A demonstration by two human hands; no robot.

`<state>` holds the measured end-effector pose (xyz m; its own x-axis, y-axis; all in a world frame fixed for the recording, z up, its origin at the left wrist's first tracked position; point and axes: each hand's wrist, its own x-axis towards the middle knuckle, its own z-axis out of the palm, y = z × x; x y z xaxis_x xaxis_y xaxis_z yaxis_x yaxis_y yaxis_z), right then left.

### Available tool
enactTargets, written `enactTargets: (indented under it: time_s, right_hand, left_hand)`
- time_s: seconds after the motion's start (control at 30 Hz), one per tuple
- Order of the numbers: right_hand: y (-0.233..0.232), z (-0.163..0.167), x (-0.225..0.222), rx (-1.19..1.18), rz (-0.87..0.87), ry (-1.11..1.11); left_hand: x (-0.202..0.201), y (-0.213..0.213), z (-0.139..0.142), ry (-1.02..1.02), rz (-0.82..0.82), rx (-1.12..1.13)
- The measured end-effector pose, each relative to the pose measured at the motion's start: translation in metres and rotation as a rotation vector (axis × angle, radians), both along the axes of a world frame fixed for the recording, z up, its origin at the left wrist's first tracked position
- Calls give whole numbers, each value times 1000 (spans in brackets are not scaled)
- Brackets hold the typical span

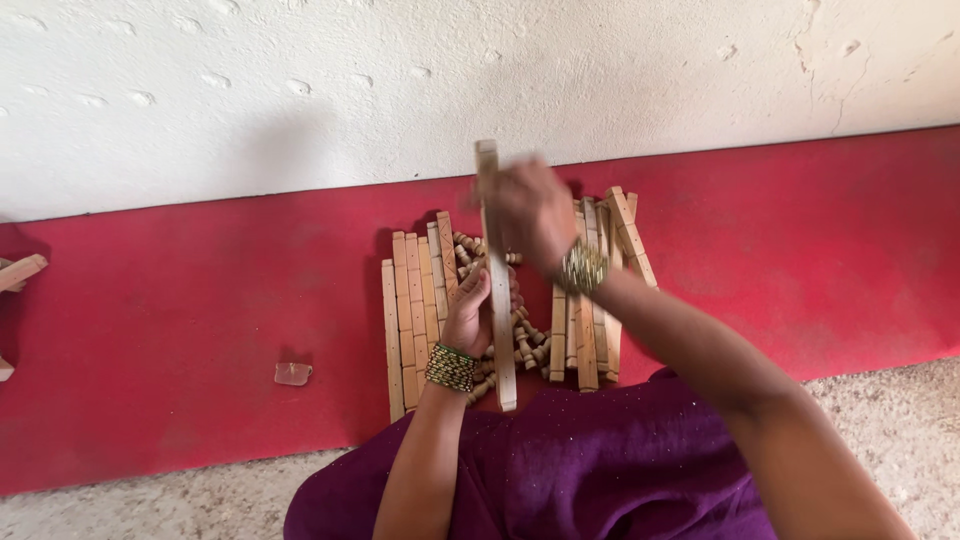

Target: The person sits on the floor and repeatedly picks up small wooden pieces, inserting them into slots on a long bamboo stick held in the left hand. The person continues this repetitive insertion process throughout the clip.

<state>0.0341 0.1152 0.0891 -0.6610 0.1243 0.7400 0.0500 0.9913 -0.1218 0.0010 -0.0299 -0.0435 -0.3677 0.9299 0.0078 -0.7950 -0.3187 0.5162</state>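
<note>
Both the left hand [468, 318] and the blurred right hand [528, 212] are gripping a long wooden slat [497, 300] above the wooden pegs [528, 345] between slat stacks [412, 310], and a loosening grip could be dropping it, scattering them.

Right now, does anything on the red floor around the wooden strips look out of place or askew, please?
Mostly the work looks orderly. A small pale, translucent scrap lies alone on the red floor, apart from the wooden strips. The right-hand stack fans out askew at its top. The right hand is blurred.
</note>
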Motion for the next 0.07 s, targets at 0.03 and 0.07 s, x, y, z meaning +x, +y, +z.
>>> enactTargets:
  time_s: [0.03,0.07]
  right_hand:
    - [4,3,-3,-18,32,66]
    - [6,11,-5,-33,66,133]
  left_hand:
    - [1,-2,1,-3,-6,43]
    - [2,-2,2,-5,-11,89]
